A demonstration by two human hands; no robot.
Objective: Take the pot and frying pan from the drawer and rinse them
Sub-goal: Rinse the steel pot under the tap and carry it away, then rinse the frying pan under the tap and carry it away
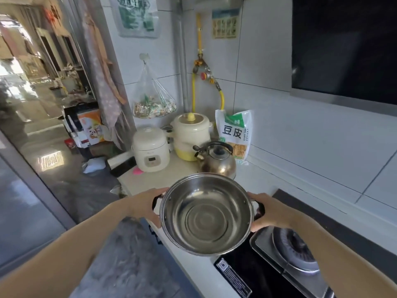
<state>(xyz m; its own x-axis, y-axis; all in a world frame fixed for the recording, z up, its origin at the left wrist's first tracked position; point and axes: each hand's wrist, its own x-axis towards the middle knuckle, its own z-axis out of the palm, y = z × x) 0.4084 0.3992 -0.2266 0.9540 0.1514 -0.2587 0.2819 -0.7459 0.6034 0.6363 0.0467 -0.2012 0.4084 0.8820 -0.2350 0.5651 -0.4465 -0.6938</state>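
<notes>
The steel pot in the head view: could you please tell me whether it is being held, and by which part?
Yes: the pot is held by its two side handles, left hand on one, right hand on the other.

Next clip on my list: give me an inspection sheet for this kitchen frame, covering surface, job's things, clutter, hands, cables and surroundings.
Surface: white counter along a tiled wall; gas stove set in at the right.
Job's things: steel pot, empty, held above the counter edge; frying pan and drawer not seen.
Clutter: rice cooker, cream crock, kettle and food packet at the far end of the counter.
Hands: left hand grips the pot's left handle; right hand grips the right handle.
Cables: yellow gas hose on the wall; no cords seen.
Surroundings: hanging plastic bag, range hood, glass door at left.
</notes>
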